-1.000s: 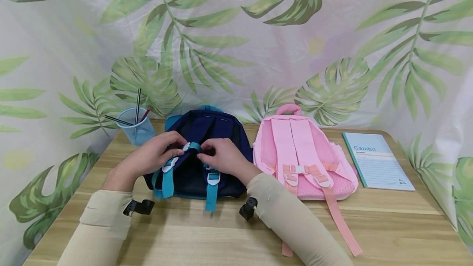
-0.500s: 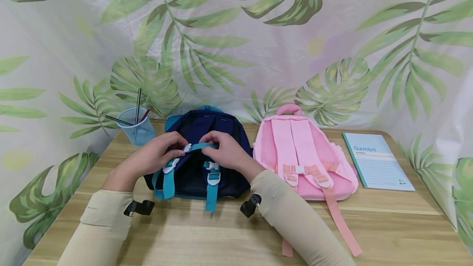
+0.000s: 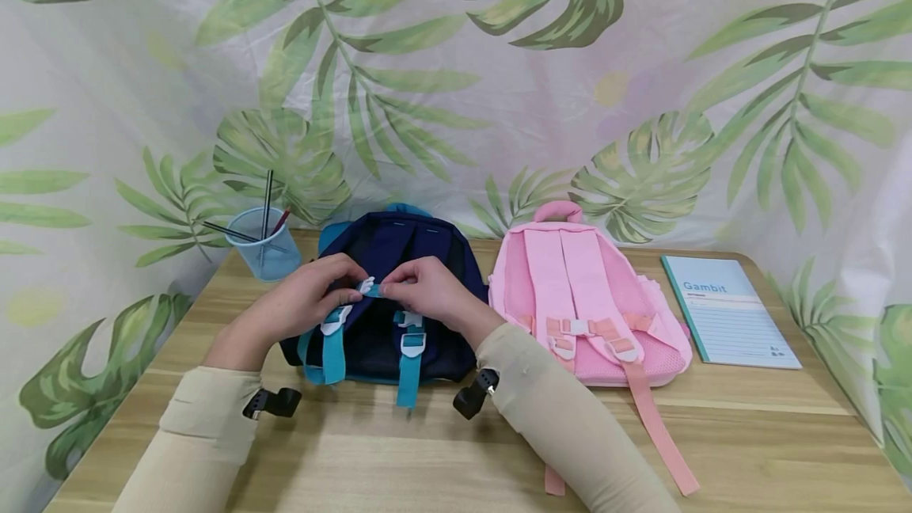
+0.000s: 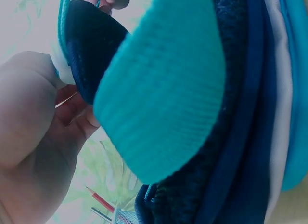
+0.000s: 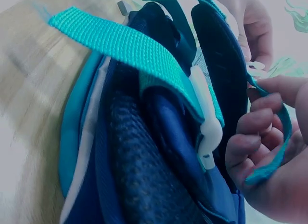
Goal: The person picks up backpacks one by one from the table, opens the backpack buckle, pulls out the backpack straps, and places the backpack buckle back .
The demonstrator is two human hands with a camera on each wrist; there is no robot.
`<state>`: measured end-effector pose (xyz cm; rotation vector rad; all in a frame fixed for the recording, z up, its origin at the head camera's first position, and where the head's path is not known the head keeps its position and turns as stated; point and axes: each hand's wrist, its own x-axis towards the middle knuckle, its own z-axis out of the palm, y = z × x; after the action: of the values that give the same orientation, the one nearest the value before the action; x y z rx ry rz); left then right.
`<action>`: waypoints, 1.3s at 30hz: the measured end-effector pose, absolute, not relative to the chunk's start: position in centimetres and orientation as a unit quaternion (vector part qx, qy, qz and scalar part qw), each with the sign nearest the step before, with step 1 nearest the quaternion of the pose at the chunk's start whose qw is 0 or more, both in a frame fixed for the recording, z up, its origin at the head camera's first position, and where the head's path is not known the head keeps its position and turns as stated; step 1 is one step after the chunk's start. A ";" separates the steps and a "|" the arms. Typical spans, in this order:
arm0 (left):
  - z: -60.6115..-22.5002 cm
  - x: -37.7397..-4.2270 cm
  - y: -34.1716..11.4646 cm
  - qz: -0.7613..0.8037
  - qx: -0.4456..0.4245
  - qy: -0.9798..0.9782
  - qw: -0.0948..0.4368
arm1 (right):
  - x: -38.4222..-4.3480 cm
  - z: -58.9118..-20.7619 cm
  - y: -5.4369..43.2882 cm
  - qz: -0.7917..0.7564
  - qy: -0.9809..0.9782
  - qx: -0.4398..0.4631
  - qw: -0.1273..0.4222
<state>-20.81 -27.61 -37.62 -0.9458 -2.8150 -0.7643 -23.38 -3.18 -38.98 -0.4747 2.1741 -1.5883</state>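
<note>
A navy backpack (image 3: pixel 435 252) lies on the table with its shoulder straps facing up. Between finger and thumb my left hand (image 3: pixel 308 303) holds a small white buckle (image 3: pixel 366 285) on the left strap. Close beside it, my right hand (image 3: pixel 436 297) pinches the short teal strap (image 3: pixel 375 291) that comes from that buckle. In the right wrist view the strap's free length (image 5: pixel 281 147) curves through my right palm. Lower on the bag, a white buckle (image 3: pixel 412 343) carries a hanging teal strap (image 3: pixel 408 386). A wide teal strap end (image 4: pixel 163 89) covers much of the left wrist view.
To the right lies a pink backpack (image 3: pixel 584 275), its orange strap (image 3: pixel 659 434) trailing toward the table's front. A notebook (image 3: pixel 730 311) is at the far right. A light blue mesh cup (image 3: pixel 274 260) with pens and pencils stands behind my left hand. A leaf-patterned cloth (image 3: pixel 527 101) hangs behind.
My right hand first moved right along the teal strap, drawing it straight, then came back left near the buckle. My left hand has kept hold of the buckle and shifted slightly.
</note>
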 end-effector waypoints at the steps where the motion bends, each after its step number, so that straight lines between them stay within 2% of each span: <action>1: -37.6 -20.8 -27.6 -0.250 -0.308 -0.917 0.037 | -23.4 -39.0 -3.2 -0.576 0.772 -0.170 0.209; 15: -37.9 -20.6 -27.2 -0.277 -0.301 -0.911 0.053 | -23.3 -38.7 -4.0 -0.625 0.724 -0.148 0.252; 26: -38.1 -20.7 -27.5 -0.285 -0.276 -0.916 0.067 | -23.3 -38.8 -3.1 -0.595 0.762 -0.136 0.216; 34: -38.0 -20.5 -27.7 -0.283 -0.257 -0.923 0.040 | -23.4 -38.9 -2.4 -0.600 0.751 -0.139 0.237; 39: -37.9 -20.4 -27.8 -0.291 -0.256 -0.921 0.040 | -23.3 -38.7 -2.9 -0.619 0.735 -0.142 0.239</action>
<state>-20.35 -27.76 -37.88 -0.7842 -2.8210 -0.8916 -23.31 -2.88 -38.74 -0.3898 2.0113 -1.6948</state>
